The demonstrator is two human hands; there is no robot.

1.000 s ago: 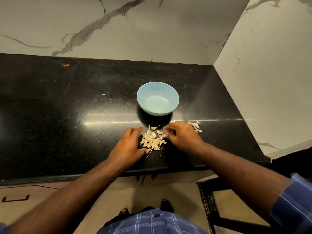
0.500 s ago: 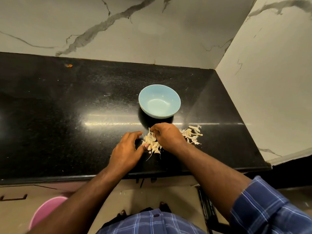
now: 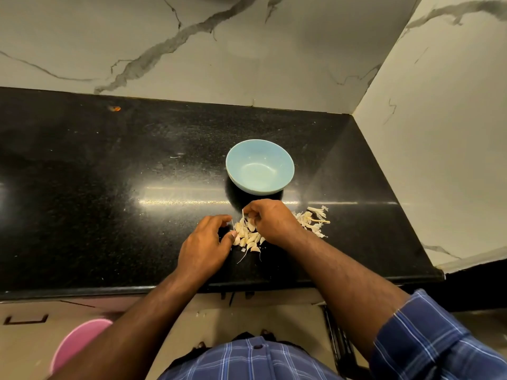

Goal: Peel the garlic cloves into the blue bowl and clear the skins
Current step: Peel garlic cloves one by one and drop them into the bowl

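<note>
The garlic cloves (image 3: 248,237) lie heaped on the black tabletop (image 3: 109,187), just near of the upright blue bowl (image 3: 260,166), pointing every way. The left hand (image 3: 204,248) rests curled at the heap's left edge; whether it holds anything is unclear. The right hand (image 3: 271,222) pinches at the heap's far side, with loose skins (image 3: 312,220) to its right.

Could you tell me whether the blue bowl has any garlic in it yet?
Empty: the blue bowl shows only its bare, glossy inside; the garlic cloves lie on the counter.
</note>
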